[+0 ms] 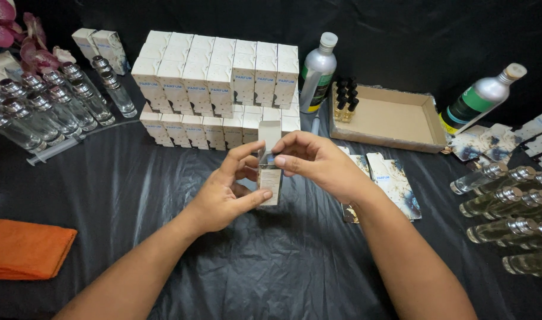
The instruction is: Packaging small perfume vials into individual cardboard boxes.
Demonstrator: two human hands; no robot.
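Nearest: crumpled black plastic sheet [271, 266] covering the table; folded orange cloth [25, 248] lying at the near left edge.

Centre: left hand [223, 192] gripping a small white carton [269, 178], thumb and fingers closed around its lower body, holding it upright above the sheet. Right hand [318, 163] curling over the carton's top, fingertips pinching just under the open flap, standing upright.

Right of the hands: flattened printed cartons [392, 184] lying on the sheet; filled glass vials with silver caps [508, 207] lying in rows at the right edge.

Behind: stacked white boxes [214, 89] standing in two tiers; shallow cardboard tray [395, 118] holding a few dark-capped small bottles [345, 98] in its left corner; silver bottle [317, 71] standing between stack and tray; second silver bottle [481, 98] leaning beyond the tray.

Far left: upright empty-looking glass vials [51, 104]; syringe [51, 151] lying just before them; pink orchid blooms [13, 29] showing in the corner.
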